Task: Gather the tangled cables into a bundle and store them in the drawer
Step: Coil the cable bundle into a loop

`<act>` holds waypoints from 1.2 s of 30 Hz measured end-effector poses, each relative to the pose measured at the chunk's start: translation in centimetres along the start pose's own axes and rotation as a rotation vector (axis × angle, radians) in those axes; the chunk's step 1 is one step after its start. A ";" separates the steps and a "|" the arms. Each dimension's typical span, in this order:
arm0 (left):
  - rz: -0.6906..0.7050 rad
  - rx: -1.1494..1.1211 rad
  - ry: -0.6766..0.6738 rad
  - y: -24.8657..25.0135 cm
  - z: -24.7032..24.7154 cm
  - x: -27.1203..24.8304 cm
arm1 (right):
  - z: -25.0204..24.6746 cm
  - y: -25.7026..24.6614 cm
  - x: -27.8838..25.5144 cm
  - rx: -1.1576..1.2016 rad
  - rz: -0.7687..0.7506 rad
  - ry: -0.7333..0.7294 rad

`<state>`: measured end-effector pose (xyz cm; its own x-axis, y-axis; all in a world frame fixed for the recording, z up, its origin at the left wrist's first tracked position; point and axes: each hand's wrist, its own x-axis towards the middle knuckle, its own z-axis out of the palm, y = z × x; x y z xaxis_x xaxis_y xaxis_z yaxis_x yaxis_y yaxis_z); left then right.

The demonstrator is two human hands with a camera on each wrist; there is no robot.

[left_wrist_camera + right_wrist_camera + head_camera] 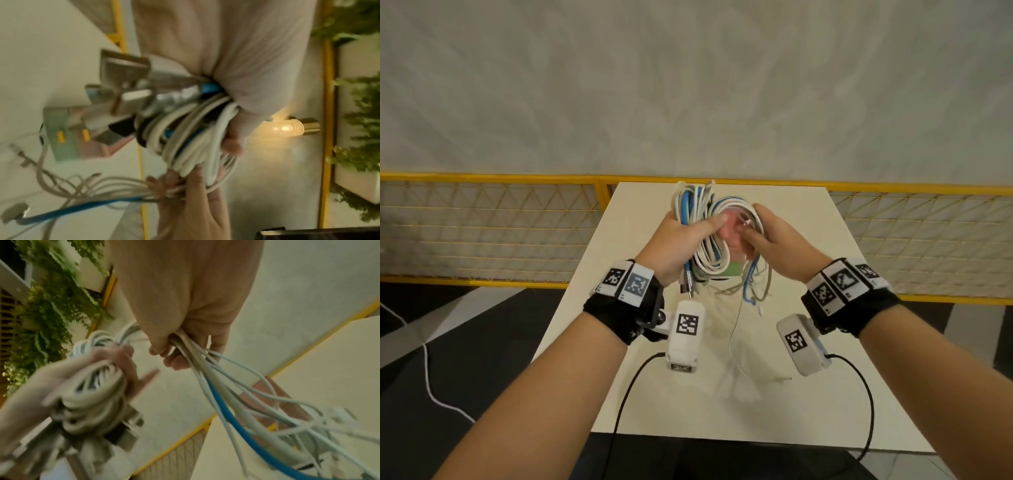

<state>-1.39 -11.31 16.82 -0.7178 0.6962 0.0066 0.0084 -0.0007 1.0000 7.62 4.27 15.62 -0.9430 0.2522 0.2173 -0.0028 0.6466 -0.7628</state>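
A bundle of white, grey and blue cables (pixel 702 236) hangs in the air above the white table (pixel 808 342). My left hand (pixel 681 236) grips the coiled part (pixel 191 138), with several plugs (pixel 127 91) sticking out below my fist. My right hand (pixel 770 240) holds the loose strands (pixel 216 386), which trail down toward the table. Behind the cables stands a small pink and green drawer box (pixel 732 253), mostly hidden in the head view; the left wrist view shows its front (pixel 63 134).
A thin white cable (pixel 736 329) lies on the table below my hands. A yellow mesh railing (pixel 482 233) runs behind the table. Black camera leads (pixel 626 394) hang from both wrists. Green plants (pixel 359 113) and a lamp (pixel 296 128) show in the wrist views.
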 end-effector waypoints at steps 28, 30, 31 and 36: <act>0.061 0.287 0.137 0.1 0.7 0.8 | 0.9 -4.0 -0.1 0.884 0.267 -0.054; 0.065 0.296 0.158 0.4 0.5 0.9 | 0.8 -3.9 -0.1 0.890 0.227 -0.126; 0.066 0.307 0.185 0.6 0.4 0.9 | 0.7 -4.0 -0.2 0.846 0.175 -0.180; 0.096 0.200 0.250 1.7 0.5 0.8 | 2.3 -4.3 -0.1 0.519 -0.060 -0.215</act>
<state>-1.56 -10.37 18.51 -0.8557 0.5019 0.1263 0.2025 0.1002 0.9741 7.00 -0.16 17.45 -0.9826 0.0390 0.1817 -0.1704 0.2024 -0.9644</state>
